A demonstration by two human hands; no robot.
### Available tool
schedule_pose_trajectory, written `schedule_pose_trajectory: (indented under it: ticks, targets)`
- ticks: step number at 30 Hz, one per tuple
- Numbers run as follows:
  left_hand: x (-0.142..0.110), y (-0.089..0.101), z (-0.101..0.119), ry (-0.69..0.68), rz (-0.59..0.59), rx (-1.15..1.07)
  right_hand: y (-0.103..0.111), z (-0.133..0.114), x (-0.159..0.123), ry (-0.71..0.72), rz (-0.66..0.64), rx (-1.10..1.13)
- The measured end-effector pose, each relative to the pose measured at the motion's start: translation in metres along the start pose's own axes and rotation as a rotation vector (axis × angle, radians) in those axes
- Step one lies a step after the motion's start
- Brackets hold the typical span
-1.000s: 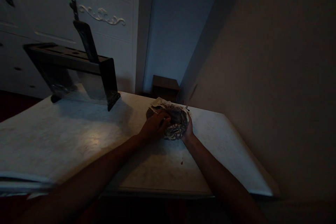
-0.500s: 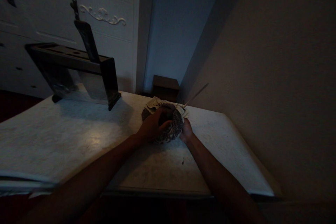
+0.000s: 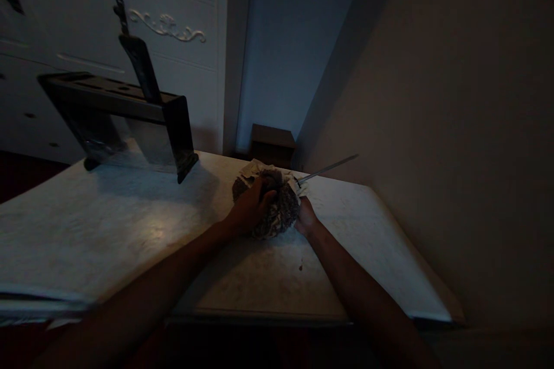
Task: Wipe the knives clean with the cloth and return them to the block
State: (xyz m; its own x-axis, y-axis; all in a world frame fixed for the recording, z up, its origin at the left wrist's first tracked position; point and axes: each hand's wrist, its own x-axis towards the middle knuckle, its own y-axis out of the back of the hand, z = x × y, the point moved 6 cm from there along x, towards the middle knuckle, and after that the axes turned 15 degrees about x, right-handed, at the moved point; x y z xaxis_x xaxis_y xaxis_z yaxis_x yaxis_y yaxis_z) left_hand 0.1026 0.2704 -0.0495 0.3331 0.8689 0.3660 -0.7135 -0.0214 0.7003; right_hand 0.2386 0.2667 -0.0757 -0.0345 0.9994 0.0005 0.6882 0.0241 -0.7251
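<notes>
A bunched grey-brown and cream cloth (image 3: 285,207) is between my hands over the near-middle of the table. My left hand (image 3: 254,202) is closed on the cloth from the left, thumb and fingers pressing into its folds. At the right side of the bundle is my right hand (image 3: 306,216), gripping the cloth from behind and below, its fingers mostly hidden. A long thin blade, like a knife's (image 3: 331,167), sticks out of the cloth to the upper right. Its handle end is hidden in the folds.
On the pale table (image 3: 130,225), a dark knife block (image 3: 116,98) with clear sides stands at the back left, a black-handled knife (image 3: 141,66) upright in it. A small brown speck (image 3: 300,266) lies near my right forearm. A wall (image 3: 454,155) runs along the right.
The blade has swung down toward level and more of it sticks out to the right. My left hand has shifted slightly over the cloth, with its fingers closer together.
</notes>
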Motion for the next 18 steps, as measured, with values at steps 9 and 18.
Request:
schedule_pose_trajectory:
  ticks: [9, 18]
  targets:
    - [0.005, -0.002, -0.011, 0.049, 0.019, -0.085, 0.002, -0.001, 0.001, 0.057, -0.018, -0.059]
    - [0.007, 0.01, -0.006, 0.066, 0.119, -0.185, 0.005, 0.006, 0.005, 0.052, 0.048, -0.002]
